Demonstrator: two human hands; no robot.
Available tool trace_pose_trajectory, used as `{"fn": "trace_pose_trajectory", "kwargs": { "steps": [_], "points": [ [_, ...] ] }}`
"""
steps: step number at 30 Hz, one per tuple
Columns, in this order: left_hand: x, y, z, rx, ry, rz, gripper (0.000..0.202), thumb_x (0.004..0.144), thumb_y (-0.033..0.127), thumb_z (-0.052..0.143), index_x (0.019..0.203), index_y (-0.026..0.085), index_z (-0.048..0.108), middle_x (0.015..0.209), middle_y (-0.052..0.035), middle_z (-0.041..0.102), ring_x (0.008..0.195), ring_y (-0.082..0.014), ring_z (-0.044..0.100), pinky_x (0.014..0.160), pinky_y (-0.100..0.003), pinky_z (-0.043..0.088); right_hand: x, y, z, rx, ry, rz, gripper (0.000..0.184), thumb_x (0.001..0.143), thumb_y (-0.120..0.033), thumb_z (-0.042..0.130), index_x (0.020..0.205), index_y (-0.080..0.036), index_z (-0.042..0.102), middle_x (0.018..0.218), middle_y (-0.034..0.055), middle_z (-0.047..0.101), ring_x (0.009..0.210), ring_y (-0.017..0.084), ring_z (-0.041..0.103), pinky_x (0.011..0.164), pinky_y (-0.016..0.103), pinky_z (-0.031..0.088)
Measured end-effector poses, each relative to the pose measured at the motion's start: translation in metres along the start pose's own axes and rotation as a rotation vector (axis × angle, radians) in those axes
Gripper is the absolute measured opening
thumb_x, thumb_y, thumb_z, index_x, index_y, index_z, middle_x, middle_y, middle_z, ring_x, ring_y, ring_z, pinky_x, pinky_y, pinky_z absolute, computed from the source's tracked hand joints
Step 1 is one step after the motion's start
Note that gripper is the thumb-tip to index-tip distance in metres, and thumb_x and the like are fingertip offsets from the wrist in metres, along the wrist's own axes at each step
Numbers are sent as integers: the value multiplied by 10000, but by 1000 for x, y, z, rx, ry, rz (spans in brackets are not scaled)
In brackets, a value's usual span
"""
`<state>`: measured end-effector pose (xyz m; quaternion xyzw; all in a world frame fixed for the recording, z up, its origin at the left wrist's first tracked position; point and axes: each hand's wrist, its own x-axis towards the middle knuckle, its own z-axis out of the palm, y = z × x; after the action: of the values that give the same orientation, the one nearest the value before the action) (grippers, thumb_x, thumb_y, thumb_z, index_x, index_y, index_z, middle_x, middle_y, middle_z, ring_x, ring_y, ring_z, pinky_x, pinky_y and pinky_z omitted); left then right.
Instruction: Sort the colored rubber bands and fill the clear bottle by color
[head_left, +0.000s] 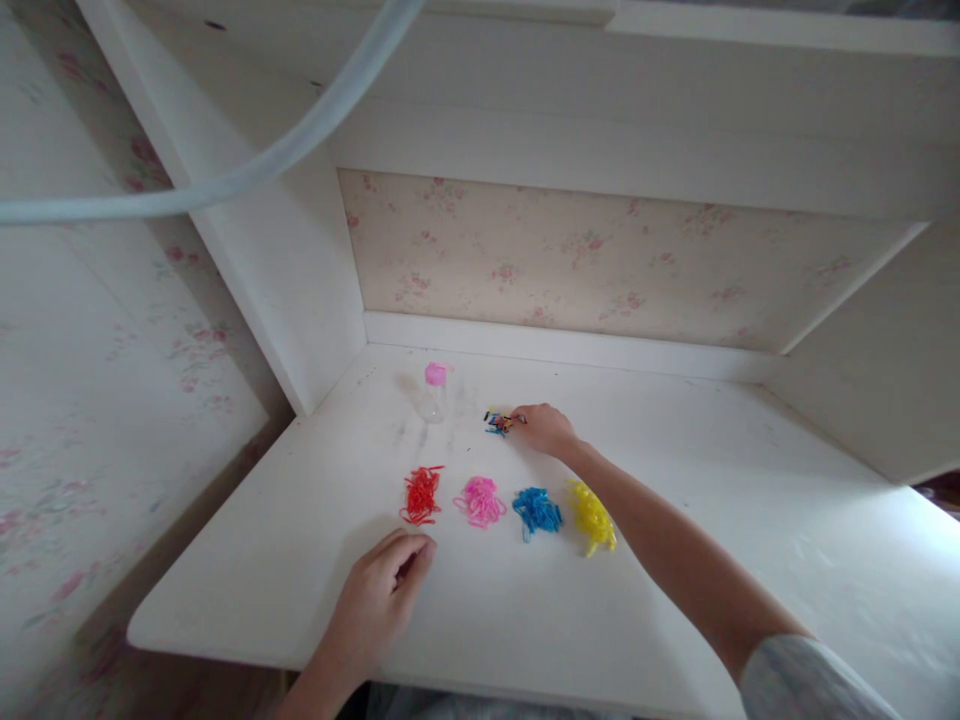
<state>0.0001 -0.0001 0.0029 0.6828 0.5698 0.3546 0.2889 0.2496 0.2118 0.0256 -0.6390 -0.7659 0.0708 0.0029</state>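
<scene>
My right hand (544, 428) reaches across the desk, its fingertips pinched at the edge of a small mixed pile (496, 422) of black, blue, yellow and red pieces. What the fingers grip is too small to make out. My left hand (386, 585) rests near the front of the desk with fingers curled in; whatever is inside is hidden. Just beyond it lies a heap of red rubber bands (422, 496). To the right, in a row, are heaps of pink rubber bands (481, 501), blue rubber bands (537, 511) and yellow rubber bands (592, 518), the last beside my right forearm.
A small clear bottle (434, 403) with a pink cap stands behind the heaps, left of the mixed pile. The white desk (247, 560) has a rounded front left corner, side panels and a back ledge. A pale curved tube (300, 135) crosses the upper left.
</scene>
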Motion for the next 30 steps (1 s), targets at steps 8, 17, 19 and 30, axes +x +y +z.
{"fn": "trace_pose_trajectory", "kwargs": {
  "steps": [8,17,19,30],
  "points": [
    [0,0,-1,8,-14,8,263,905,348,419,860,226,647,768,-17,642,699,-147,593,634,-226,473,-3,13,-4,55,26,10,374,907,-373,350,1100,-302,662,1078,38,678,966,204,617,790,276,434],
    [0,-1,-1,8,-18,5,251,904,341,422,887,236,649,824,-10,655,756,-154,604,693,-248,483,-16,40,-8,115,65,12,347,878,-347,406,1013,-224,700,1020,71,698,928,217,625,747,266,425],
    [0,-2,-1,12,-21,13,250,905,342,422,905,237,650,838,-12,660,777,-157,610,712,-251,488,-24,49,-10,132,84,21,336,867,-341,422,999,-220,707,995,68,704,901,210,628,733,259,424],
    [0,-14,2,83,-49,84,250,896,360,441,935,232,652,893,-19,675,824,-154,625,750,-231,503,-132,113,-15,289,247,182,425,844,-479,412,983,-216,716,625,0,665,581,145,588,550,224,388]
  ]
}}
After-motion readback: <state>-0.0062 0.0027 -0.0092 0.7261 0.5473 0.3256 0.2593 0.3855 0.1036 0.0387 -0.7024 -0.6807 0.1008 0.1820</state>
